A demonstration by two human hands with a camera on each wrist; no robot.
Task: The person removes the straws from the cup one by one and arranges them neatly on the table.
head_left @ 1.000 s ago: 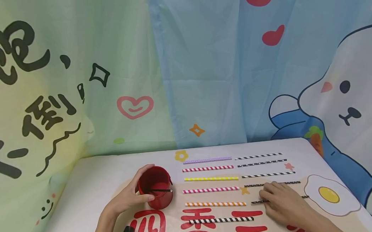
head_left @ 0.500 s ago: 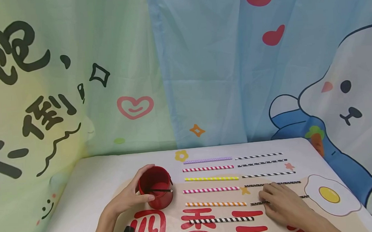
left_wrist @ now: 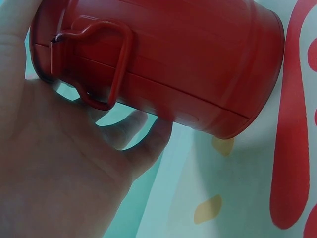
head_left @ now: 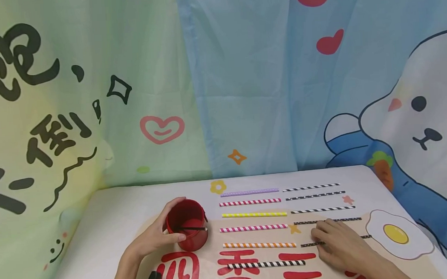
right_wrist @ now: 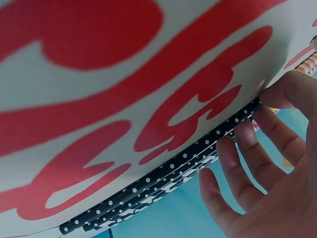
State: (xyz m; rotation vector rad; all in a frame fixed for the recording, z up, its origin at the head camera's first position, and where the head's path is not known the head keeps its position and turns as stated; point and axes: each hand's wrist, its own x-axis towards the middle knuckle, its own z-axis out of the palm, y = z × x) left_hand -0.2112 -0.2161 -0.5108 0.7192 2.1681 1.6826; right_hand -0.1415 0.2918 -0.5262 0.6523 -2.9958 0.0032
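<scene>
My left hand grips a red bucket, which tilts with its mouth facing me. Across the bucket's mouth runs a thin dark stick. The left wrist view shows the wire loop on the bucket's side and my fingers around its wall. My right hand is over a black straw with white dots lying on the table. In the right wrist view, thumb and index finger pinch this dotted straw near one end, and the other fingers are spread. In the head view, the hand hides the straw's middle.
Left of the right hand lie patterned paper straws: purple, red-striped, yellow, pink-striped, orange-striped and black-striped. Several black-and-white straws form a second column. A printed curtain hangs behind the table.
The dotted straw at my right hand has shifted very slightly left since the first frame. My left hand and the bucket hold still.
</scene>
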